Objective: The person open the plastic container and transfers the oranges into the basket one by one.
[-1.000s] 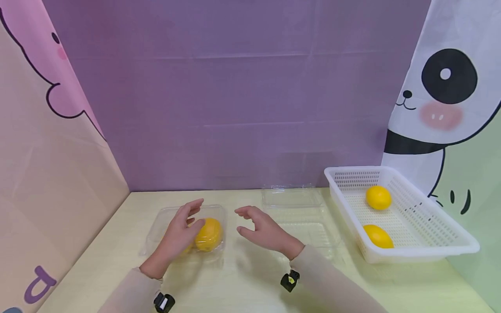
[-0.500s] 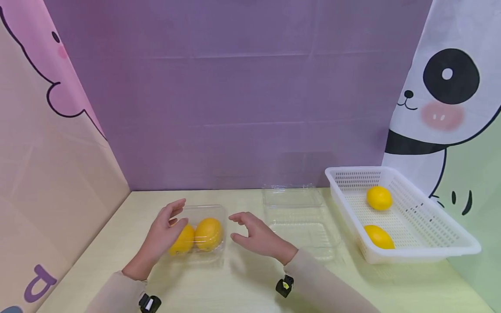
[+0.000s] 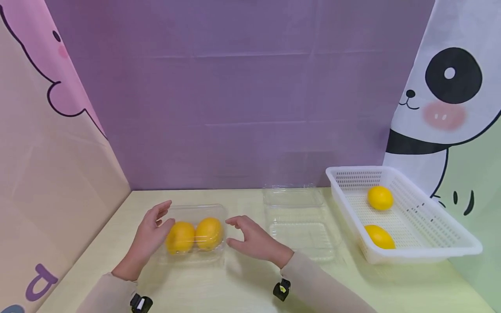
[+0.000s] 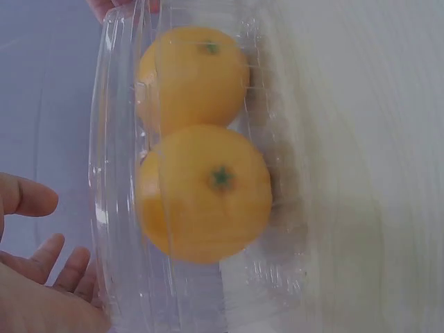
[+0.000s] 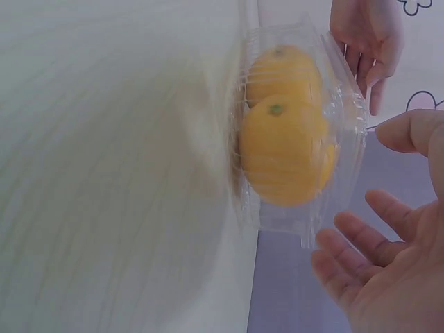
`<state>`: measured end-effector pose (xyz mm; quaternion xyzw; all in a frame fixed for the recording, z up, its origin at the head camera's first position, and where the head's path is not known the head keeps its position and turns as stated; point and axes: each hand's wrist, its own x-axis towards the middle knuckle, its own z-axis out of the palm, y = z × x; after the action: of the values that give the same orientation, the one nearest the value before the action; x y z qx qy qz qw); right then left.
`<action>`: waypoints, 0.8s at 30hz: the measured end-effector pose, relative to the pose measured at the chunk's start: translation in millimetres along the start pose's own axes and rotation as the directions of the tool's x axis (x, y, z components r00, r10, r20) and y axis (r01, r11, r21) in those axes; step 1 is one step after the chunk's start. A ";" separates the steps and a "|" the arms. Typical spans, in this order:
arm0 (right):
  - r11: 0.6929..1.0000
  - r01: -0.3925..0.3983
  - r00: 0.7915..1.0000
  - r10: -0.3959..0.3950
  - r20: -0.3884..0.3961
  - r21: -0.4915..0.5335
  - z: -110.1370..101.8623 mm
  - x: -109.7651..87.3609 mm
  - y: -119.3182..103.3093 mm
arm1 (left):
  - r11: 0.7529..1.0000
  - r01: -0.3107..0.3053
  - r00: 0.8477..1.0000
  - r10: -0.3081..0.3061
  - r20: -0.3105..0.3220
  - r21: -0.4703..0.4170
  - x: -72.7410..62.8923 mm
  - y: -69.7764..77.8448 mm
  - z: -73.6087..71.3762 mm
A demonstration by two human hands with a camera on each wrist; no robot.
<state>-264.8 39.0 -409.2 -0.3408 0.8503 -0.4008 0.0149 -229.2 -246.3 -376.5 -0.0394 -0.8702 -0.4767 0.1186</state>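
Observation:
A clear plastic clamshell box (image 3: 197,211) with its lid down sits on the pale table. Inside it, side by side, are two oranges with green stem marks, a left orange (image 3: 180,238) and a right orange (image 3: 209,234). My left hand (image 3: 148,234) is at the box's left end, fingers spread and loosely bent, holding nothing. At the opposite end my right hand (image 3: 256,241) has its fingertips close to the box's side, thumb apart from the fingers. In the right wrist view both hands flank the box, palms facing it.
Right of my right hand lies a second clear clamshell box (image 3: 299,234), its lid folded back. A white perforated basket (image 3: 430,237) stands at the right with two oranges, a back orange (image 3: 380,198) and a front orange (image 3: 379,237). A purple backdrop (image 3: 250,108) rises behind the table.
My left hand has moved left from over the box to its left end, uncovering the left orange. My right hand has shifted slightly left and nearer, toward the box.

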 end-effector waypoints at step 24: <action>0.992 -0.110 0.993 0.113 -0.033 0.068 21.7 -1.3 -10.1 | 0.979 0.192 0.981 -0.194 0.017 0.071 8.1 -19.8 -12.2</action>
<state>-251.5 20.7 -417.2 -0.2845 0.8544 -0.4336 0.0328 -238.6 -267.6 -384.4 0.0436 -0.8872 -0.4551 0.0625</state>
